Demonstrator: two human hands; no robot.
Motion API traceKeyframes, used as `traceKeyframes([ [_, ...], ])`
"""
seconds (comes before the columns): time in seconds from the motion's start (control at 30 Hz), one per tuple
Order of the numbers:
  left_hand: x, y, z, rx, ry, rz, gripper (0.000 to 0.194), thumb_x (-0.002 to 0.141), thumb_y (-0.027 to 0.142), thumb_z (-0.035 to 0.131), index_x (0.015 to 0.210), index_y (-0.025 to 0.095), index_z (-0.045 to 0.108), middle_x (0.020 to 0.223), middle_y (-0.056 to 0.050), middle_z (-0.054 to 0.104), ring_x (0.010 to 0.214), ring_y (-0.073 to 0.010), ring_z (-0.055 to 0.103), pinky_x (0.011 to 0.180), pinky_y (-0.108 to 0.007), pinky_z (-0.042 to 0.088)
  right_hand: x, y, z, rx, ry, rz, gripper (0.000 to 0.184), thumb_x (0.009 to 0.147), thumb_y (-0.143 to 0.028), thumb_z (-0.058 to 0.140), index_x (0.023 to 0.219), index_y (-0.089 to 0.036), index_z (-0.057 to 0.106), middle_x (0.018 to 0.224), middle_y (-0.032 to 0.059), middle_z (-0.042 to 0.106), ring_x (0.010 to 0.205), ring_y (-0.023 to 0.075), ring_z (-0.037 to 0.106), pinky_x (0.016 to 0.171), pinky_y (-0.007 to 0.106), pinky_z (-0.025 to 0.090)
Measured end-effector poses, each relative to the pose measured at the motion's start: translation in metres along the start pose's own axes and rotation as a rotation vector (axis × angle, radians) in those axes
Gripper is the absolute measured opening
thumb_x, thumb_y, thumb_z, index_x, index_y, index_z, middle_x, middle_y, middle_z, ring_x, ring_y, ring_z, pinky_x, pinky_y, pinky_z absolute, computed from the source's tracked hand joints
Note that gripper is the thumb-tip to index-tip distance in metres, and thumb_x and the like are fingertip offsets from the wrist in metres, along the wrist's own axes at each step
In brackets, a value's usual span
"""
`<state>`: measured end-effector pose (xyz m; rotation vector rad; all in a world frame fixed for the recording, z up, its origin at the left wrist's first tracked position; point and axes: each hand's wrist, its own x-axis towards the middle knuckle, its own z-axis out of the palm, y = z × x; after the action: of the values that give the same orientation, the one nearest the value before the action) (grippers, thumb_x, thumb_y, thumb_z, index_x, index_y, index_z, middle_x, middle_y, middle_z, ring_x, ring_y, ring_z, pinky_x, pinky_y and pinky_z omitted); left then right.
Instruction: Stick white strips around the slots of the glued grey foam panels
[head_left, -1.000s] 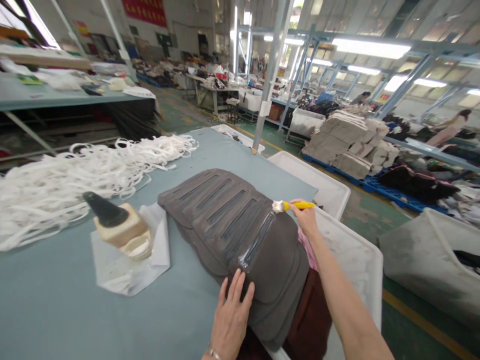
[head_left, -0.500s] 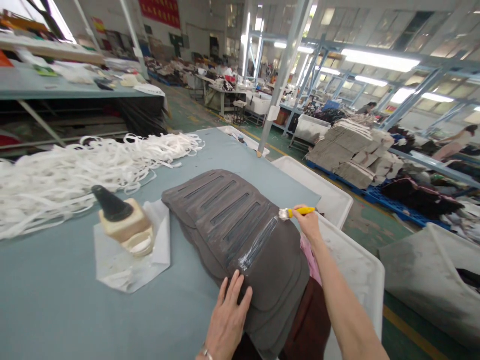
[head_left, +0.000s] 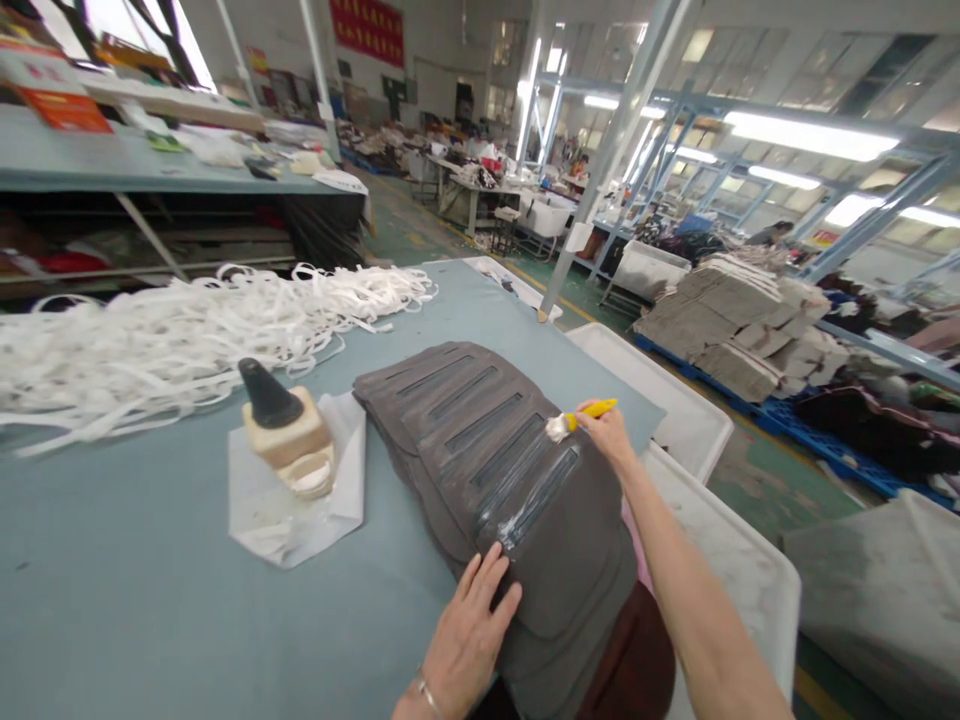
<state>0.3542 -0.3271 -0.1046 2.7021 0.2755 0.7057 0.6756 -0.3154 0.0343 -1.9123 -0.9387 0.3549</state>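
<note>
My right hand (head_left: 606, 436) is closed around the yellow handle of a brush (head_left: 579, 415), whose bristles carry white paste. The bristles are at the far right part of a stack of dark grey fabric pieces (head_left: 577, 530), near the end of one slot; whether they touch it I cannot tell. Several long slots run across the top piece, and wet white smears lie along the nearest ones. My left hand (head_left: 469, 630) lies flat with fingers spread on the stack's near left edge. To the left, a cream container (head_left: 289, 440) with a black cone-shaped top stands on a white sheet (head_left: 259, 520).
White tape strips (head_left: 187, 345) lie heaped at the table's back left. White plastic bins (head_left: 720, 540) stand along the right edge, with dark red cloth (head_left: 634, 660) hanging near me. A metal post (head_left: 585, 220) rises beyond the blue-grey table (head_left: 165, 610).
The view has turned left, so things sit further right. My right hand has shifted the brush from the nearest slot toward the neighbouring slot further away. My left hand still rests on the stack.
</note>
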Motion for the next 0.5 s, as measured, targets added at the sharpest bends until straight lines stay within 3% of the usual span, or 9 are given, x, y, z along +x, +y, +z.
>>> traceKeyframes([
  [0.07, 0.004, 0.001, -0.007, -0.012, 0.017, 0.001, 0.037, 0.084, 0.004, 0.048, 0.117, 0.017, 0.057, 0.132, -0.013, 0.049, 0.137, -0.027, 0.032, 0.108, -0.047, 0.041, 0.013, 0.001, -0.013, -0.02, 0.087, 0.005, 0.015, 0.067, -0.034, 0.054, 0.067, -0.019, 0.058, 0.059, -0.0026, 0.052, 0.058, 0.0119, 0.042, 0.058, 0.025, 0.035],
  [0.1, 0.006, 0.001, -0.011, -0.023, 0.041, -0.015, 0.036, 0.084, 0.004, 0.048, 0.116, 0.017, 0.057, 0.13, -0.012, 0.05, 0.136, -0.0264, 0.034, 0.107, -0.046, 0.041, 0.011, -0.001, -0.009, -0.021, 0.094, -0.001, 0.016, 0.069, -0.034, 0.053, 0.068, -0.019, 0.058, 0.06, -0.0022, 0.053, 0.058, 0.0123, 0.043, 0.058, 0.026, 0.035],
  [0.17, 0.012, 0.0, -0.017, -0.044, 0.118, -0.095, 0.032, 0.086, 0.007, 0.049, 0.115, 0.018, 0.058, 0.126, -0.012, 0.053, 0.132, -0.0256, 0.039, 0.106, -0.046, 0.041, -0.006, -0.007, 0.016, -0.005, 0.029, -0.025, 0.018, 0.07, -0.036, 0.054, 0.072, -0.019, 0.061, 0.063, -0.0014, 0.056, 0.06, 0.0129, 0.046, 0.059, 0.026, 0.036],
  [0.23, 0.018, -0.004, -0.022, -0.033, 0.191, -0.214, 0.03, 0.088, 0.013, 0.05, 0.115, 0.02, 0.058, 0.125, -0.011, 0.055, 0.129, -0.0264, 0.042, 0.104, -0.048, 0.041, -0.029, -0.012, 0.053, 0.021, -0.12, -0.057, 0.019, 0.07, -0.037, 0.059, 0.075, -0.019, 0.065, 0.066, -0.0015, 0.06, 0.061, 0.0129, 0.05, 0.059, 0.025, 0.038],
  [0.33, 0.027, -0.013, -0.026, 0.049, 0.201, -0.32, 0.029, 0.089, 0.021, 0.052, 0.116, 0.024, 0.059, 0.124, -0.011, 0.056, 0.124, -0.0281, 0.046, 0.1, -0.05, 0.04, -0.04, -0.014, 0.087, 0.04, -0.293, -0.078, 0.018, 0.064, -0.036, 0.067, 0.071, -0.019, 0.067, 0.064, -0.0023, 0.063, 0.059, 0.0123, 0.052, 0.058, 0.024, 0.04],
  [0.4, 0.031, -0.019, -0.028, 0.093, 0.166, -0.327, 0.027, 0.09, 0.022, 0.051, 0.114, 0.027, 0.061, 0.122, -0.009, 0.058, 0.121, -0.0272, 0.048, 0.099, -0.049, 0.039, -0.021, -0.008, 0.079, 0.034, -0.258, -0.062, 0.018, 0.065, -0.037, 0.066, 0.068, -0.018, 0.066, 0.06, -0.0028, 0.06, 0.056, 0.0116, 0.05, 0.056, 0.024, 0.039],
  [0.5, 0.031, -0.023, -0.03, 0.12, 0.138, -0.313, 0.027, 0.09, 0.02, 0.049, 0.113, 0.028, 0.061, 0.12, -0.007, 0.06, 0.121, -0.0251, 0.049, 0.1, -0.046, 0.037, 0.022, 0.003, 0.041, -0.003, -0.045, -0.019, 0.022, 0.073, -0.04, 0.06, 0.068, -0.018, 0.059, 0.059, -0.0037, 0.053, 0.054, 0.0107, 0.045, 0.056, 0.025, 0.037],
])
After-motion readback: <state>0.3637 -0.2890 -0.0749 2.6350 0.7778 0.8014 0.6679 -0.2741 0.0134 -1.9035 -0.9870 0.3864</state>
